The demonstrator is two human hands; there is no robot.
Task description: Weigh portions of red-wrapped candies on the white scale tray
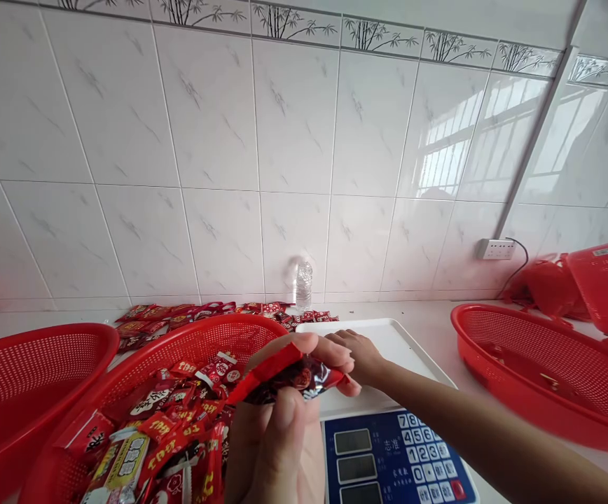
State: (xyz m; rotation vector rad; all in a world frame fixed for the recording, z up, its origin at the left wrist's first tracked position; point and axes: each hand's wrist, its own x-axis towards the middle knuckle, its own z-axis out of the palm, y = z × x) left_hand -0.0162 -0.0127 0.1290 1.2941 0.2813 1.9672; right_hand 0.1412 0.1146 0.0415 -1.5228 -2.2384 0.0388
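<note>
My left hand [288, 434] is turned palm up in the middle of the view, its thumb and fingers closed on a shiny red-and-black snack packet [309, 378]. Just behind it, my right hand [361, 355] is over the white tray [401, 350] of a digital scale. Its fingertips are hidden behind the left hand, so I cannot tell what they hold. Below the tray, the scale's blue keypad panel [393, 455] shows three small displays. Left of my hands, a red perforated basket [220, 329] is full of mixed wrapped snacks [167, 420], mostly red, one yellowish.
More red packets [178, 316] lie along the tiled wall beside a clear plastic bottle [303, 283]. Another red basket [41, 350] stands far left. On the right, a red basket [535, 413] holds a few small items, with stacked baskets [606, 287] and a power strip [496, 248] behind.
</note>
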